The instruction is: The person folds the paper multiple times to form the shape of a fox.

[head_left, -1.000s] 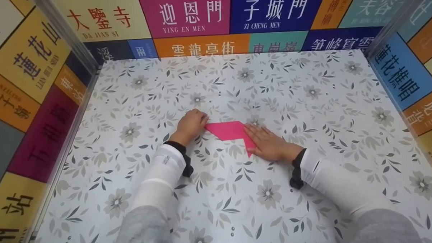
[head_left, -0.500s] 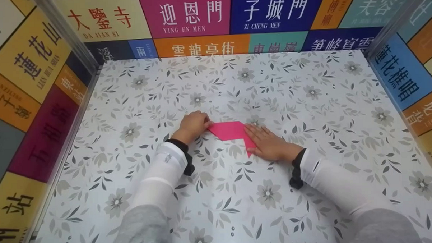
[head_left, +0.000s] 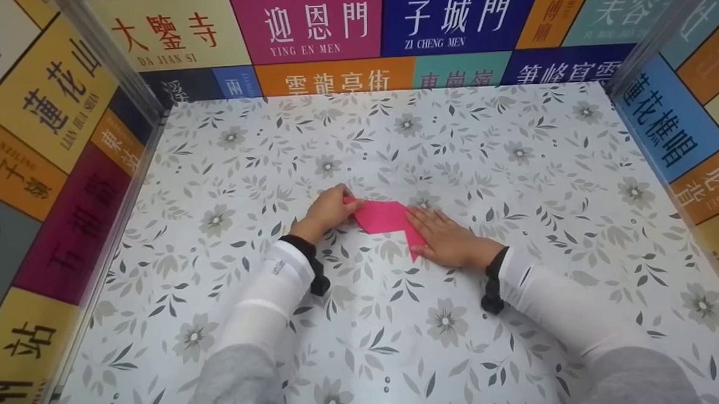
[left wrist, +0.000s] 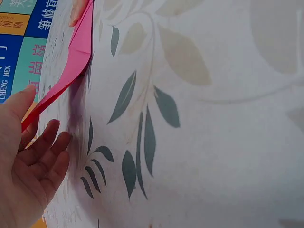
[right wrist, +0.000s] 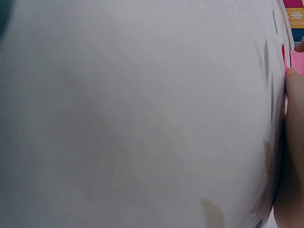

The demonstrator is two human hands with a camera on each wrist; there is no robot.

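Observation:
A folded piece of bright pink paper (head_left: 383,216) lies near the middle of the table, with a narrow point reaching toward the person on its right side. My left hand (head_left: 331,208) pinches its left end between thumb and fingers. In the left wrist view that end of the pink paper (left wrist: 76,61) curves up off the surface toward the left hand (left wrist: 33,161). Flat on the right part of the paper, my right hand (head_left: 447,238) presses down with straight fingers, hiding some of it. At the right wrist view's edge, only part of the right hand (right wrist: 295,109) shows.
A white cover with grey flowers and leaves spreads over the table (head_left: 363,321). Upright panels with colourful Chinese signs (head_left: 317,24) stand along the back and both sides. Dark bands with small devices (head_left: 319,275) sit on both wrists.
The left hand has moved a little to the right, bringing the paper's left end up and inward with it. The right hand has stayed in place.

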